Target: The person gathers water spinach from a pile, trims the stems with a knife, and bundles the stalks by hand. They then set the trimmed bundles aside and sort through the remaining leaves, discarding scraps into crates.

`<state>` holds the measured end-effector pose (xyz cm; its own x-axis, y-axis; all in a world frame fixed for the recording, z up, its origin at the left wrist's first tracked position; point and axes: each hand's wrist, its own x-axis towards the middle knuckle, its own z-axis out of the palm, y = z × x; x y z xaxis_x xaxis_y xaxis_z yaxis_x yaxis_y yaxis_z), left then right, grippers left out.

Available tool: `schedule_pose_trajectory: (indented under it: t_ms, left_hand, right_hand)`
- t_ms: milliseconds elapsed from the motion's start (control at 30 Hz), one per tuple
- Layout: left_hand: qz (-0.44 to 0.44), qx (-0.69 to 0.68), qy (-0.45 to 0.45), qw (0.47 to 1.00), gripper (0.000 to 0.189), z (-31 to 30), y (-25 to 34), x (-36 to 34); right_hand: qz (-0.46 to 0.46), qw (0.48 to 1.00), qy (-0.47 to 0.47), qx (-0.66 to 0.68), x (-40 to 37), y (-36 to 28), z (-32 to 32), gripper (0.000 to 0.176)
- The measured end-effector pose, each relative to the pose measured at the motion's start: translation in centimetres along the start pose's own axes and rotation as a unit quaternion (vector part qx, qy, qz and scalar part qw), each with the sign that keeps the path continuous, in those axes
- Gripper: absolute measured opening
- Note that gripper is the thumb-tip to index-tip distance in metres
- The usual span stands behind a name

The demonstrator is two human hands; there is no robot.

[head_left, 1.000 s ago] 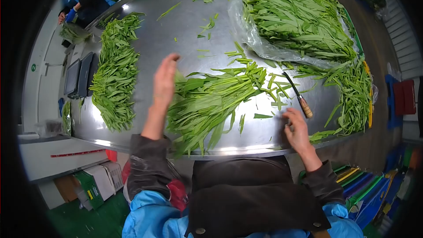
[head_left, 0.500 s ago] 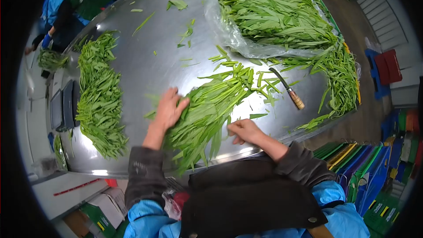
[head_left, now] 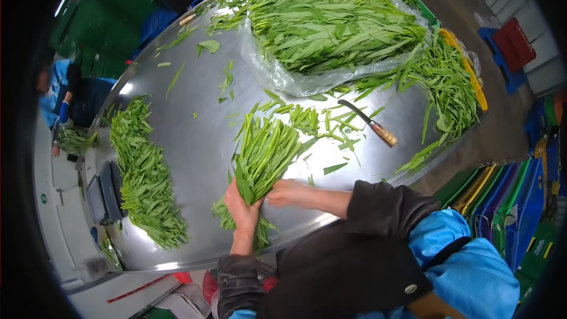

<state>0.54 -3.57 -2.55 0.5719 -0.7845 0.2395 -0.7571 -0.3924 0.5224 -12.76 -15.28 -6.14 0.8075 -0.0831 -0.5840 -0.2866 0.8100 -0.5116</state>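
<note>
- Step in hand: gathering a bundle of greens (head_left: 266,147) into one tight bunch on the bench (head_left: 189,142), close to its near edge.
- Judgement: the bunch forms best when both hands squeeze at the same level, the stalks lie parallel and the cut ends line up. Loose leaves hanging below the grip are likely to slip out.
- Left hand (head_left: 242,211): fingers clenched around the leafy near end of the bundle.
- Right hand (head_left: 288,194): fingers curled shut against the same end, touching the left hand. How far they wrap round cannot be told.
- Bundle position: it fans away from the hands, stalk ends toward the scattered trimmings (head_left: 313,121).
- Knife (head_left: 371,124): lies on the bench, well apart to the right, untouched.
- Surroundings: a large pile in a plastic bag (head_left: 277,77) sits at the far side, and a sorted row (head_left: 144,177) lies to the left.
</note>
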Motion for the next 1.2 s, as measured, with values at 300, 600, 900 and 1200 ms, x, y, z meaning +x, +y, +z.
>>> schedule_pose_trajectory:
  t_ms: [300,600,900,1200]
  left_hand:
    - [-0.012,0.005,-0.133,0.991,0.080,-3.2,0.0,3.3]
    - [0.124,0.157,-0.289,0.936,0.076,-8.2,6.9,6.3]
    - [0.146,0.234,-0.307,0.911,0.072,-9.9,10.6,5.6]
    - [0.195,0.277,-0.303,0.891,0.052,-10.5,10.4,4.6]
  right_hand:
    - [0.020,0.992,0.092,-0.085,-10.9,-1.7,-9.9,0.038]
    - [-0.050,0.979,0.180,-0.078,-15.6,-3.7,-15.3,0.032]
    - [-0.088,0.966,0.135,-0.204,-14.9,-7.5,-15.5,0.030]
    - [-0.118,0.943,0.103,-0.292,-13.4,-8.5,-15.4,0.035]
